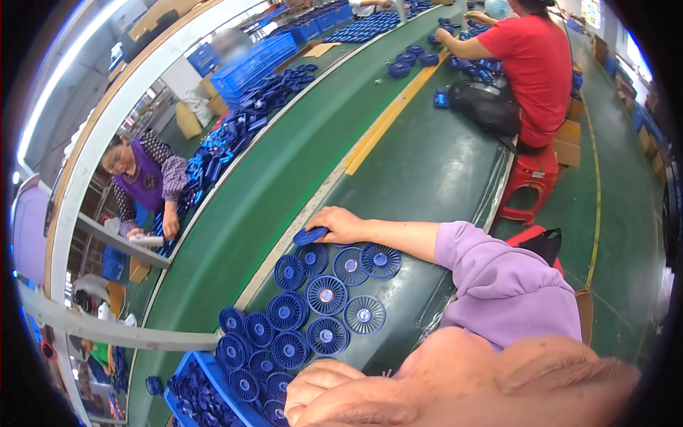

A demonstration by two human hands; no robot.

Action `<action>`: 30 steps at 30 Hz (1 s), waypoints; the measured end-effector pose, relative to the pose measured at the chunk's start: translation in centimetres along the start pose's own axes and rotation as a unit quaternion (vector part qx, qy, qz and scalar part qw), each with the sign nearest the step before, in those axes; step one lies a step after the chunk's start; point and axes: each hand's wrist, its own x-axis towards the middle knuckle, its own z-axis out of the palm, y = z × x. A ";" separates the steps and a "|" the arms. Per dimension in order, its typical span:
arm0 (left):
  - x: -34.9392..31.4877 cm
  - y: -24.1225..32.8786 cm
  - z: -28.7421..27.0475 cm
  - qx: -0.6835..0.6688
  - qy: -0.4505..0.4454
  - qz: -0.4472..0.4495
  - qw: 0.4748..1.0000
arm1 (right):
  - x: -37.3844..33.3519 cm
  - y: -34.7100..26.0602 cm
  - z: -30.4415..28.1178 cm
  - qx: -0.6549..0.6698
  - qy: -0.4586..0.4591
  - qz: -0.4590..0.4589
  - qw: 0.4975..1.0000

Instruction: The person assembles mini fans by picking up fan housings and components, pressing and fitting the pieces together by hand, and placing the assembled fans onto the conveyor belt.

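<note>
My right hand, at the end of a purple sleeve, pinches a round blue fan cover by its edge. It holds the cover tilted, just above the far end of a spread of similar covers. My left hand is low in the view beside the nearest covers, its fingers curled; what they hold, if anything, is hidden. Between the hands lie several blue slotted fan covers, some flat and some overlapping, many with a pale centre disc. More fan covers are heaped by the crate.
A blue crate of small dark blue parts stands at the lower left. A green conveyor belt runs alongside, with a metal frame bar crossing it. Across it, a person in a purple vest handles blue parts; another in red sits farther up.
</note>
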 end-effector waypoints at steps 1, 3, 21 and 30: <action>-0.1 0.0 0.0 0.021 -0.004 -0.009 1.000 | 0.1 -0.1 0.0 0.001 -0.002 0.000 1.000; -0.2 0.3 0.2 0.072 -0.011 -0.030 0.997 | 0.1 -0.7 0.1 0.008 -0.005 -0.003 1.000; 4.8 0.5 5.4 -0.391 0.088 -0.200 0.894 | -0.1 -0.4 0.6 -0.016 -0.035 0.025 0.999; 6.9 -4.5 4.5 -0.351 -0.100 0.145 0.920 | -0.1 1.0 0.7 -0.015 -0.049 0.058 0.997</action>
